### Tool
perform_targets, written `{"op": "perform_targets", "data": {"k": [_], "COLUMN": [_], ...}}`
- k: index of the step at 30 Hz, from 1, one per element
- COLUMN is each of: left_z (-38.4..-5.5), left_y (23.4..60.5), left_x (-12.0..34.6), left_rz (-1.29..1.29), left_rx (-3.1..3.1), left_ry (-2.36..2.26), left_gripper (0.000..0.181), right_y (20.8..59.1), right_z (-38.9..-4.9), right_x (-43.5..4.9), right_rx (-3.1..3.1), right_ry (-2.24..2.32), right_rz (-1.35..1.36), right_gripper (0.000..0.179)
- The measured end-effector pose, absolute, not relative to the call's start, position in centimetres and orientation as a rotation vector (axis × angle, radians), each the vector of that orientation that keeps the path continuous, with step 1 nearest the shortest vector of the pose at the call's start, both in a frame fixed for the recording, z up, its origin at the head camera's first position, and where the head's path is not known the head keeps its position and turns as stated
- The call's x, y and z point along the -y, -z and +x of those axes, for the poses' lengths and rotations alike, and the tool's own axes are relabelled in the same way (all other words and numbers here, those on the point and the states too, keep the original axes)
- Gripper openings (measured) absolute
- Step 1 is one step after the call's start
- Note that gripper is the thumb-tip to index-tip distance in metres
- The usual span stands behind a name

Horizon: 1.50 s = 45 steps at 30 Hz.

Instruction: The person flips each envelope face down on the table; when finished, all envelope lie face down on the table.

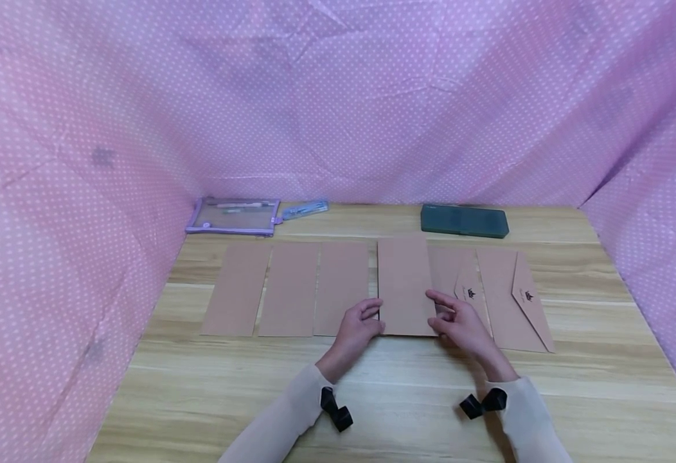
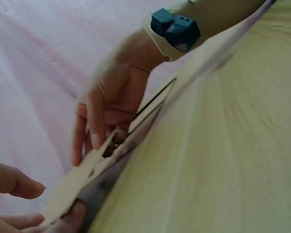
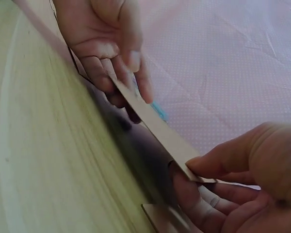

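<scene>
A plain brown paper envelope (image 1: 404,283) is raised slightly off the table between my two hands, its unprinted face up. My right hand (image 1: 462,325) pinches its right edge, thumb (image 3: 203,165) on top and fingers (image 3: 186,194) underneath. At the opposite edge, my left hand (image 1: 356,326) touches the paper with its fingers, and the thumb stands apart in the right wrist view. To the left lie several similar sheets or envelopes, the nearest one (image 1: 342,286) beside my left hand. On the right, a flap-side-up envelope (image 1: 448,267) with a crown print is partly covered.
Another crown-printed envelope (image 1: 502,302) lies farther right. Along the back stand a purple-edged zip pouch (image 1: 234,230) with pens inside, a small blue packet (image 1: 305,209) and a dark green case (image 1: 464,220). Pink dotted cloth (image 1: 338,103) hangs around the wooden table (image 1: 245,392).
</scene>
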<state>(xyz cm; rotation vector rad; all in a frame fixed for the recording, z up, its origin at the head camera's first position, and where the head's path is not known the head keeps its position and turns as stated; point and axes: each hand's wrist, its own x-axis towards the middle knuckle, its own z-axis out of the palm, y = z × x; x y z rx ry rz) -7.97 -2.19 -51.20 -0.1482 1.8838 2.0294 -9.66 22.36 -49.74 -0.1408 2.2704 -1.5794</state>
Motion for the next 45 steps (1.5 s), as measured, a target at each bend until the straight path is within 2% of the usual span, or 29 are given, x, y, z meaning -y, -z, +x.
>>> {"op": "perform_targets", "data": {"k": [19,35,45], "left_z": [-7.1,-6.8,-6.5], "left_y": [48.8,47.5,47.0], "left_x": [2.7,2.5,2.3], "left_rz": [-0.167,-0.151,-0.127], "left_rx": [-1.865,-1.814,-1.814], "left_ry": [-2.055,-2.003,-1.956], "left_gripper": [0.055,0.082,0.084], "right_y": [49.0,48.7,48.4], "right_z": [-9.9,-9.2,-8.9], "right_x": [-21.1,-21.4,-21.8], "right_rx": [-2.595,-2.565,-2.521], "right_ry": [1.246,1.238,1.255], "right_rz": [-0.294,-0.286,-0.284], "right_gripper": [0.05,0.05,0.05]}}
